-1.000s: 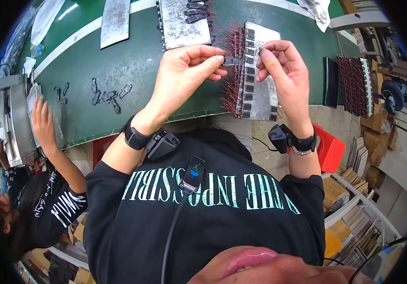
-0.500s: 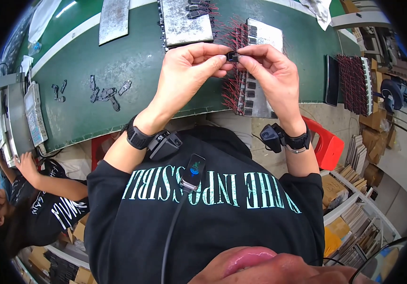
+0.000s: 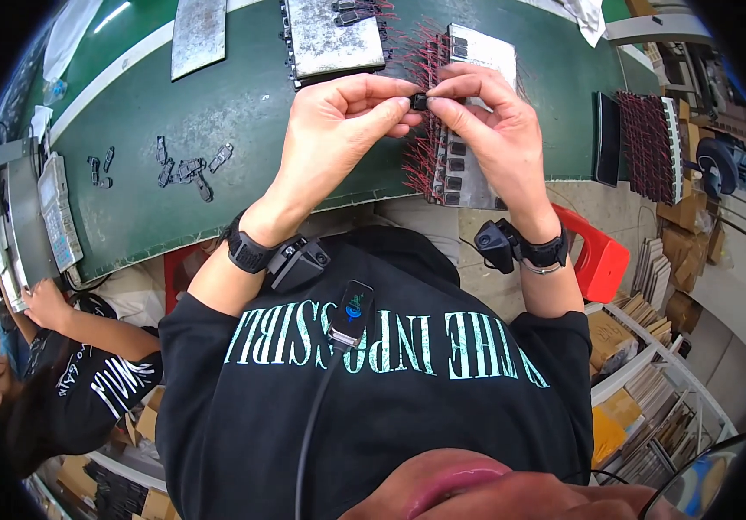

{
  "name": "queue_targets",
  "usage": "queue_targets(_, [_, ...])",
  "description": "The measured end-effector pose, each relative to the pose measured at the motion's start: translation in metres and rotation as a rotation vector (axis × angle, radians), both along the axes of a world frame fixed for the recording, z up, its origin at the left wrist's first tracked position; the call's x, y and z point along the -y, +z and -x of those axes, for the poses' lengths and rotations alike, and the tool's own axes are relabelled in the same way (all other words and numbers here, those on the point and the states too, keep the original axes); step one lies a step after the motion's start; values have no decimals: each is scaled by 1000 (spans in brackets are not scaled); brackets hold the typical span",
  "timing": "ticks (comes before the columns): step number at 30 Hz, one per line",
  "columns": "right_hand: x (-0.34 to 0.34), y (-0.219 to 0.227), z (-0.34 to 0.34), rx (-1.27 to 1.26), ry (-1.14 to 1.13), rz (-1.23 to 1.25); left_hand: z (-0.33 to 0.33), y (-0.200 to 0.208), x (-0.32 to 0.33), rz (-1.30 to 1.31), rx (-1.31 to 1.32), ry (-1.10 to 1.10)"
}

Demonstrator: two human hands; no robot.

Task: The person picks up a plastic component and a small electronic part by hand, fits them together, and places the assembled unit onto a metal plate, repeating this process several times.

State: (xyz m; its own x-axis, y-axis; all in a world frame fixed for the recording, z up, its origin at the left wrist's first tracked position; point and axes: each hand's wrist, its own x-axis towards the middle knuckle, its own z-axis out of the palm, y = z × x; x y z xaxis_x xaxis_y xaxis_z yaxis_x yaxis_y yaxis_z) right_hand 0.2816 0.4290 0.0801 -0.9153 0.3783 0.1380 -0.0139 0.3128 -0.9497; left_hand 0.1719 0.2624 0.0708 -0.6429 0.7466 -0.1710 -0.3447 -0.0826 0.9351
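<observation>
Since the left hand (image 3: pixel 331 123) and right hand (image 3: pixel 496 130) are both pinching that little black part (image 3: pixel 419 102) above the worktop (image 3: pixel 251 130), near the red wires (image 3: pixel 420 173), I'd keep it light and square, no twisting imo.

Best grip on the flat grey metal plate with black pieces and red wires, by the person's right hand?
Probably pinch the flat grey metal plate by its near end, from the person's side: it juts beyond the green table, likely leaving finger room beneath. Avoid its left edge, lined with rectangular black pieces and thin red wires.
</observation>
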Motion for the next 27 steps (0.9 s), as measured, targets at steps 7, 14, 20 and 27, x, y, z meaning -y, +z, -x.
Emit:
queue_targets(7, [-6, 12, -2, 170, 114, 347, -4, 0, -2, -20, -23, -24])
queue_targets(14, [8, 18, -3, 132, 116, -110, -15, 6, 1, 3, -94, 0])
queue_targets(20, [14, 25, -5, 134, 116, -11, 4, 8, 13, 61, -133, -38])
queue_targets(27, [-52, 28, 21, 32, -55, -576, 62, 7, -1, 617, -1192, 259])
